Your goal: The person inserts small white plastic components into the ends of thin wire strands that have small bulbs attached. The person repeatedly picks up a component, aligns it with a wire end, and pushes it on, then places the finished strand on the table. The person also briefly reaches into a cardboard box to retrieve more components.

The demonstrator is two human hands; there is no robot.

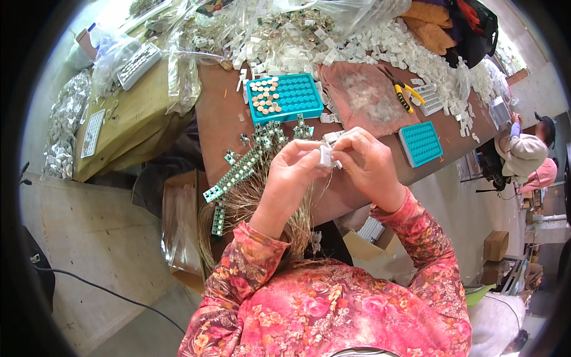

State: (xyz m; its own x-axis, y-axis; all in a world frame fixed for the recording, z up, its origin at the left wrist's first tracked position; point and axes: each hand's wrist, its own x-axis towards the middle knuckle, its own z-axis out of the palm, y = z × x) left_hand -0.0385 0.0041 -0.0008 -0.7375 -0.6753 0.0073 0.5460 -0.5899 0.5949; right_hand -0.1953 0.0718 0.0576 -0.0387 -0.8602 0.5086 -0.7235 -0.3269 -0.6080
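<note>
Both hands meet over the table's near edge. My left hand (294,171) pinches a small white plastic casing (325,156) between thumb and fingers. My right hand (370,165) is closed at the casing's right side, its fingertips on a small white part that I cannot make out fully. A thin wire hangs below them. Left of my hands lie strips of small green circuit boards (233,178) with a bundle of fine copper-coloured wires (241,205) trailing over the edge. Beyond them stands a teal tray (297,95) with round metal discs in its left pockets.
A second teal tray (421,144) lies at the right edge. Yellow-handled pliers (402,98) rest beside a pink cloth (363,98). White casings (380,44) are heaped at the back. A cardboard box (181,220) stands below left; another person (526,149) sits far right.
</note>
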